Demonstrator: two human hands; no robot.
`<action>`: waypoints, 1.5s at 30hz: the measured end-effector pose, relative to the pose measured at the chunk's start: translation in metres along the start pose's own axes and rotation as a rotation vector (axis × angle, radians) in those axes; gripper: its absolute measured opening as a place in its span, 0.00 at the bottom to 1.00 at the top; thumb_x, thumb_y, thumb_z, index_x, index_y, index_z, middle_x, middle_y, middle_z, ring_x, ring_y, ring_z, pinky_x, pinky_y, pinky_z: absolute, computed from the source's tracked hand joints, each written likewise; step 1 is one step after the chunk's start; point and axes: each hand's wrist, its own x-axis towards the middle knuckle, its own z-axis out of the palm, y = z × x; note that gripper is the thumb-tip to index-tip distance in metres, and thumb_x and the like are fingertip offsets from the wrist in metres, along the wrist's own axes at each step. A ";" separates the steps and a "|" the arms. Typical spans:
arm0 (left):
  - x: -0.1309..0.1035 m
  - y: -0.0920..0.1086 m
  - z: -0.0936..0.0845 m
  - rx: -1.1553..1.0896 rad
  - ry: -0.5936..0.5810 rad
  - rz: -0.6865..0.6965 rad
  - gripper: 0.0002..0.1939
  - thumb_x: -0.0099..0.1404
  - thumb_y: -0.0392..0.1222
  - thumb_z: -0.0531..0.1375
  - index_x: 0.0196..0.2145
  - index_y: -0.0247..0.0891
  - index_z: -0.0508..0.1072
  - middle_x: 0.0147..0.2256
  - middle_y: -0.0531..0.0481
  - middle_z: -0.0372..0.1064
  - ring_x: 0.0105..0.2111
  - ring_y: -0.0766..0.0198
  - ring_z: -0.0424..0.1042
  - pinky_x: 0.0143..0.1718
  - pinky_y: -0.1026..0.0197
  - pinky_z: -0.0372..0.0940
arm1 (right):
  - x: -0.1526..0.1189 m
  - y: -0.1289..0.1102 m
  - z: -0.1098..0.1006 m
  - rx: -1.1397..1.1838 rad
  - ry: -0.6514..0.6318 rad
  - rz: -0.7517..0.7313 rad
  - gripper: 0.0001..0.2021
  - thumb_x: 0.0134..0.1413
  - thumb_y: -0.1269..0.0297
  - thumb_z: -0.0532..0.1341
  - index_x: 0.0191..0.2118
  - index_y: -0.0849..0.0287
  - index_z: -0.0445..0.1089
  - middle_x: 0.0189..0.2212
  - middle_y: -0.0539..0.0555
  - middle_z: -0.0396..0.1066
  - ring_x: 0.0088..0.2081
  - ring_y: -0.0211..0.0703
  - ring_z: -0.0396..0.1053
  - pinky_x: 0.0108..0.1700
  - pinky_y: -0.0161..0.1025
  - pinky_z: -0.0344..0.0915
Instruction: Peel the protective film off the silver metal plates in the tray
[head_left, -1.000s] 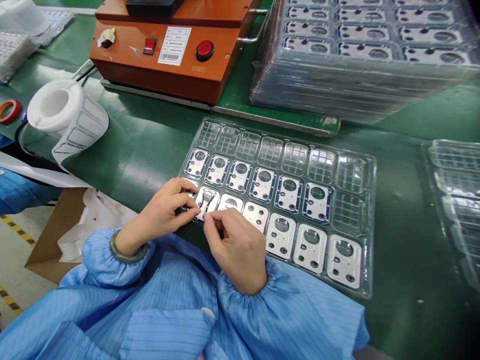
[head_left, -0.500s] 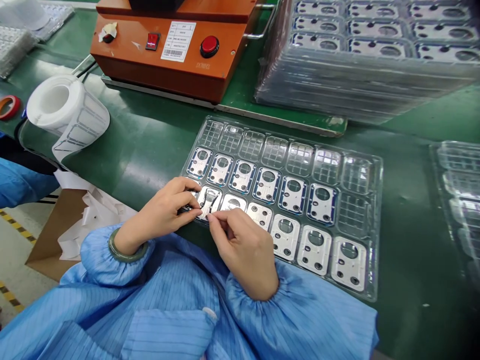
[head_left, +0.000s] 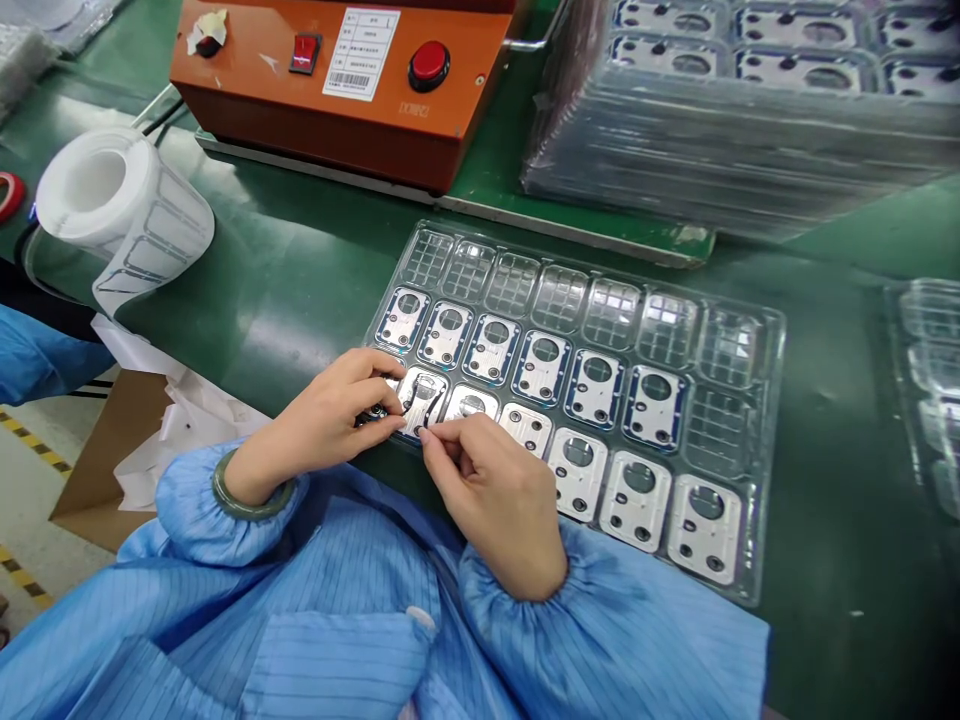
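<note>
**Close work at the metal plate (head_left: pixel 421 402)!**

Here's our right hand (head_left: pixel 499 490), pinching a thin black strip (head_left: pixel 433 406); our left hand (head_left: pixel 337 410), fingers parted, meets the plate's edge in the clear tray (head_left: pixel 750 475). Past both hands on the green counter (head_left: pixel 285 300): white roll (head_left: pixel 176 215) left, orange machine (head_left: pixel 382 125) ahead, stacked trays (head_left: pixel 720 150) right.

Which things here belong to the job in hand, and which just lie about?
In use, apparently:
left hand, right hand
metal plate
thin dark strip
clear plastic tray
sticker roll, probably

Lying about, it seems:
red tape roll
orange machine
cardboard box
</note>
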 end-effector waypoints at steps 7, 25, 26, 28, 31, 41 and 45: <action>-0.001 0.000 0.000 -0.003 -0.002 -0.019 0.01 0.66 0.37 0.59 0.35 0.38 0.69 0.48 0.44 0.65 0.50 0.59 0.67 0.51 0.52 0.64 | -0.001 0.000 0.001 -0.032 0.005 -0.004 0.10 0.60 0.68 0.58 0.27 0.58 0.69 0.22 0.47 0.68 0.24 0.33 0.64 0.27 0.33 0.55; 0.004 0.006 -0.013 -0.012 -0.194 -0.124 0.02 0.66 0.39 0.58 0.37 0.39 0.68 0.50 0.45 0.60 0.51 0.59 0.64 0.52 0.52 0.63 | 0.004 0.004 -0.005 -0.043 -0.143 0.049 0.06 0.57 0.67 0.63 0.28 0.57 0.70 0.24 0.45 0.71 0.24 0.34 0.67 0.25 0.33 0.55; 0.005 0.006 -0.014 -0.011 -0.208 -0.136 0.02 0.66 0.38 0.58 0.37 0.39 0.68 0.50 0.45 0.60 0.52 0.59 0.63 0.52 0.52 0.63 | 0.005 0.003 -0.006 -0.045 -0.166 0.064 0.06 0.56 0.67 0.63 0.28 0.57 0.70 0.24 0.45 0.71 0.24 0.34 0.67 0.25 0.33 0.55; 0.006 0.008 -0.015 -0.006 -0.220 -0.157 0.02 0.66 0.37 0.58 0.37 0.39 0.67 0.51 0.46 0.59 0.52 0.59 0.62 0.53 0.52 0.62 | 0.008 0.002 -0.007 -0.057 -0.216 0.101 0.06 0.56 0.66 0.63 0.28 0.57 0.70 0.25 0.46 0.72 0.24 0.35 0.68 0.26 0.33 0.55; 0.007 0.012 -0.015 0.001 -0.233 -0.180 0.02 0.66 0.36 0.58 0.37 0.39 0.66 0.51 0.45 0.58 0.53 0.58 0.61 0.53 0.52 0.62 | 0.012 -0.003 -0.010 -0.084 -0.292 0.161 0.06 0.57 0.65 0.62 0.29 0.56 0.70 0.27 0.46 0.73 0.26 0.37 0.69 0.27 0.34 0.55; 0.007 0.010 -0.012 0.005 -0.226 -0.170 0.02 0.65 0.35 0.57 0.36 0.40 0.66 0.49 0.45 0.58 0.52 0.56 0.61 0.53 0.49 0.62 | 0.013 -0.003 -0.010 -0.103 -0.308 0.160 0.06 0.57 0.64 0.61 0.29 0.55 0.68 0.27 0.45 0.73 0.25 0.36 0.69 0.25 0.34 0.50; 0.008 0.011 -0.011 -0.007 -0.206 -0.188 0.03 0.65 0.33 0.57 0.36 0.39 0.66 0.48 0.45 0.59 0.52 0.56 0.62 0.53 0.48 0.62 | 0.014 0.000 -0.008 -0.093 -0.269 0.128 0.06 0.57 0.64 0.61 0.29 0.55 0.68 0.26 0.45 0.72 0.24 0.36 0.69 0.25 0.34 0.52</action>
